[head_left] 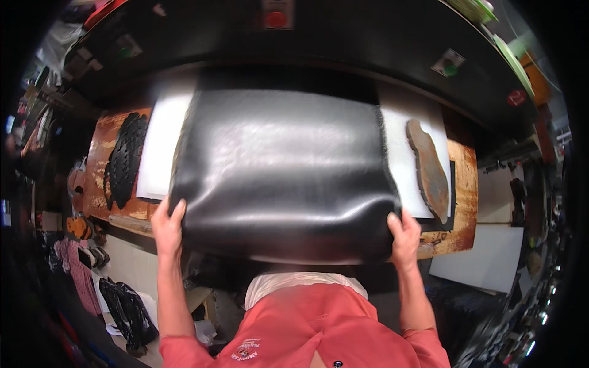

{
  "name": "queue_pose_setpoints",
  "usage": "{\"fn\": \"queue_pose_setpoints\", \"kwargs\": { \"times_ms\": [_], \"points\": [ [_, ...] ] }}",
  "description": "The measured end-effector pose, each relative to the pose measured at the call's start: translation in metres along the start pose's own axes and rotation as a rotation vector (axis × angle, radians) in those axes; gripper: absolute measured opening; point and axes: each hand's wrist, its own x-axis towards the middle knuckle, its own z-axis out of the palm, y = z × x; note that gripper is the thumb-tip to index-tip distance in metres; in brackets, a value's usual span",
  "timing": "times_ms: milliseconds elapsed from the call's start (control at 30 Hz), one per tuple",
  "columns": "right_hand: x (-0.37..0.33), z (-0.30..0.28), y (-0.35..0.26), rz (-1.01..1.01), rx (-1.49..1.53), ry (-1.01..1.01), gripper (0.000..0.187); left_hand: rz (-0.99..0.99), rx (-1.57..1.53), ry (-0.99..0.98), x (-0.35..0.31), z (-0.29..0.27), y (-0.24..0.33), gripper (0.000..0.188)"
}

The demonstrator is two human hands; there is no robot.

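A wide sheet of glossy black material [282, 159], like leather or rubber, stretches between my hands and reaches back under the dark machine front. My left hand [167, 224] grips its left edge, thumb on top. At the right edge my right hand [404, 233] pinches it the same way. The fingers of both hands are partly hidden beneath the sheet. Its near edge sags and curves toward my body, with shiny ripples near my right hand. Under the sheet lies a white board [161, 141], showing on both sides.
A worn brown worktable [463, 202] carries the board. On it lie a black sole-shaped piece [127, 159] at left and a brownish sole-shaped slab [429, 175] at right. The black machine housing [343, 40] spans the back, with a red button [277, 19] and green buttons [451, 69].
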Motion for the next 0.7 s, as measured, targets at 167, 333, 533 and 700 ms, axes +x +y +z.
{"fn": "queue_pose_setpoints", "kwargs": {
  "times_ms": [167,333,533,700],
  "points": [
    [0.199,0.049,-0.060,-0.119,-0.423,0.099,0.032,0.090,0.219,0.032,0.206,0.062,0.038,0.039],
    [0.214,0.066,-0.031,-0.247,-0.770,0.166,0.050,0.259,0.571,0.105,0.245,0.054,0.029,0.066],
    [0.105,0.044,-0.007,-0.108,-0.854,0.377,0.045,0.129,0.488,0.064,0.139,0.019,0.003,0.054],
    [0.102,0.056,-0.026,0.034,-1.051,0.240,0.058,0.096,0.627,0.108,0.142,0.039,0.016,0.051]
  ]
}}
